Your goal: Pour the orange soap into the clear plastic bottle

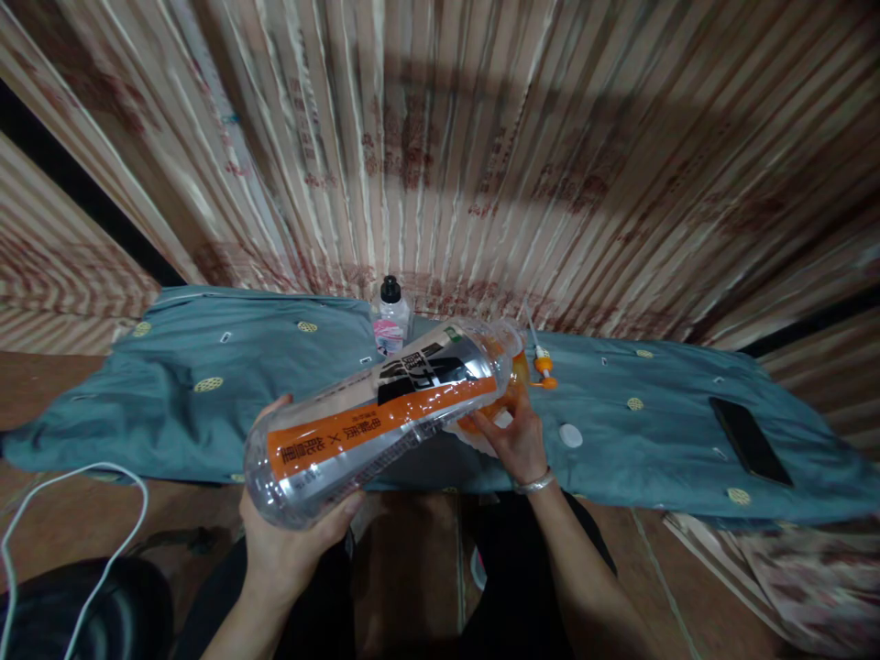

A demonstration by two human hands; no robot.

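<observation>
A large clear plastic bottle [385, 403] with a silver and orange label lies tilted across the middle, its neck up and to the right. My left hand [289, 550] is closed around its base. Near the neck, my right hand [515, 435] grips an orange bottle [521, 369], mostly hidden behind the clear one. Whether the two mouths touch cannot be made out. Just right of them, a pump top [543, 367] with an orange collar and thin tube rests on the cloth. A white round cap [570, 434] lies close to my right hand.
A small bottle with a black cap [390, 291] stands behind, by the striped curtain [440, 165]. Blue-green patterned cloth [646, 440] covers the surface. A dark phone [749, 440] lies at the right. A white cable [141, 513] loops at lower left.
</observation>
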